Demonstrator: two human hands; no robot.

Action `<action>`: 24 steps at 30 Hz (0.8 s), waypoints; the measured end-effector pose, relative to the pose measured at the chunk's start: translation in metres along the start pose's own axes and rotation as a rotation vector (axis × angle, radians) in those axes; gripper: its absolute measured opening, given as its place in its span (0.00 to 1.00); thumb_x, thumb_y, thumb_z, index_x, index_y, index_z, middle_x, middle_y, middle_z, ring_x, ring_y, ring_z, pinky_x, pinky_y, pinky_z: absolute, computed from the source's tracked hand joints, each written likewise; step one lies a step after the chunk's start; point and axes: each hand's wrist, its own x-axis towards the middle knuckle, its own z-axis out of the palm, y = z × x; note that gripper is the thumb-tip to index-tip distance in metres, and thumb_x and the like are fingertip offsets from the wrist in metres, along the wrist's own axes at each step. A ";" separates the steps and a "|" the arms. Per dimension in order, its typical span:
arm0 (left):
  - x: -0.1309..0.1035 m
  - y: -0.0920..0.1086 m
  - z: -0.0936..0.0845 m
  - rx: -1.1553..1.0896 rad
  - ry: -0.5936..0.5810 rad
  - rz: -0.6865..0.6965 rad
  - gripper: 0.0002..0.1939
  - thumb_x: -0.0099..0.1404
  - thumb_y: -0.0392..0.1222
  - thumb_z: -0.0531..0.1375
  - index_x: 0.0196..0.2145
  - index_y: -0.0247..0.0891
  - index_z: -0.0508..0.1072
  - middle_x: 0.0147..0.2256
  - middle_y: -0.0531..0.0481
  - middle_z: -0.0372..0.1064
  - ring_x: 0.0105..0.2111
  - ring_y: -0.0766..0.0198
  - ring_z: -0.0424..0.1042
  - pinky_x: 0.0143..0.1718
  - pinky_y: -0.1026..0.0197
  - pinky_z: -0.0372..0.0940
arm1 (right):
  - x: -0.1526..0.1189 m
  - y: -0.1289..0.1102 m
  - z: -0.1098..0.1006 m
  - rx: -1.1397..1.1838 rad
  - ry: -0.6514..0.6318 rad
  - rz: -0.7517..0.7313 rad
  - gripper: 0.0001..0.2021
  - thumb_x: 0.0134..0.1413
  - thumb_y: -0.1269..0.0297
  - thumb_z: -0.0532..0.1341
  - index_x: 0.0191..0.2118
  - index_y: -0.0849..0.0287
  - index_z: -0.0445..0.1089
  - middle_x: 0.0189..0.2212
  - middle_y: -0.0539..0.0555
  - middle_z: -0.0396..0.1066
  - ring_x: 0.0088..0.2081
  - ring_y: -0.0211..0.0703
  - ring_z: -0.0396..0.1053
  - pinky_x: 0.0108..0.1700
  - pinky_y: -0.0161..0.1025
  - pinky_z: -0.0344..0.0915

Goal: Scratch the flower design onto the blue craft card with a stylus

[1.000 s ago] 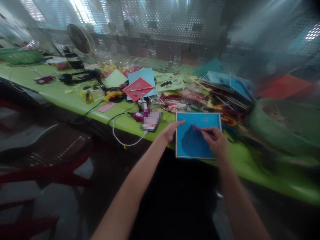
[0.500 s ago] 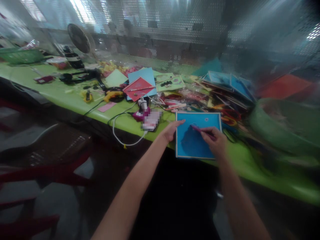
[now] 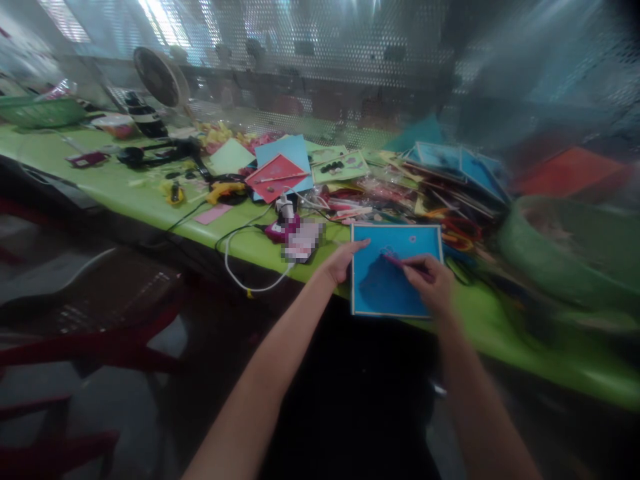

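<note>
A square blue board [image 3: 373,243] with a thin pale border lies at the front edge of the green table. My left hand [image 3: 343,261] grips its left edge, thumb on top and fingers partly hidden underneath. In my right hand [image 3: 429,280] is a slim purple pen [image 3: 397,261], pinched between thumb and fingers. Its tip is at the board's surface, beside faint light-coloured lines [image 3: 386,251]. A small pale flower-like mark [image 3: 413,239] shows near the board's top right. The shadow of my right hand falls across the board's lower left.
Behind the board lie several scissors [image 3: 463,239] and mixed craft scraps. A stack of framed blue boards [image 3: 450,163] stands beyond, with a green basket [image 3: 565,253] at right. Left are a plugged charger [image 3: 285,210] with a white cable [image 3: 227,267], a yellow glue gun [image 3: 225,192] and a fan [image 3: 156,77].
The pen tip has shifted slightly downward on the blue board, and more of the faint lines show above it. My left hand and the board have stayed in place.
</note>
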 end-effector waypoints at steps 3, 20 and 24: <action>0.000 0.000 0.000 0.003 -0.002 -0.001 0.12 0.76 0.43 0.61 0.46 0.32 0.81 0.37 0.40 0.85 0.32 0.54 0.84 0.48 0.51 0.79 | 0.000 0.000 0.000 0.002 -0.002 0.005 0.07 0.58 0.59 0.68 0.37 0.55 0.80 0.32 0.52 0.81 0.32 0.45 0.76 0.36 0.41 0.72; 0.002 -0.001 -0.002 0.012 0.010 0.005 0.13 0.75 0.43 0.61 0.48 0.31 0.81 0.37 0.40 0.85 0.34 0.52 0.85 0.52 0.48 0.78 | 0.001 -0.002 0.002 -0.009 0.043 0.019 0.09 0.59 0.57 0.67 0.38 0.55 0.80 0.31 0.52 0.80 0.30 0.44 0.74 0.34 0.39 0.70; 0.001 0.000 0.000 0.007 0.019 0.004 0.11 0.75 0.42 0.62 0.46 0.32 0.81 0.36 0.40 0.85 0.35 0.52 0.85 0.51 0.49 0.77 | 0.001 -0.002 0.002 -0.006 0.062 0.025 0.09 0.58 0.56 0.67 0.38 0.55 0.80 0.30 0.52 0.80 0.30 0.44 0.74 0.33 0.40 0.70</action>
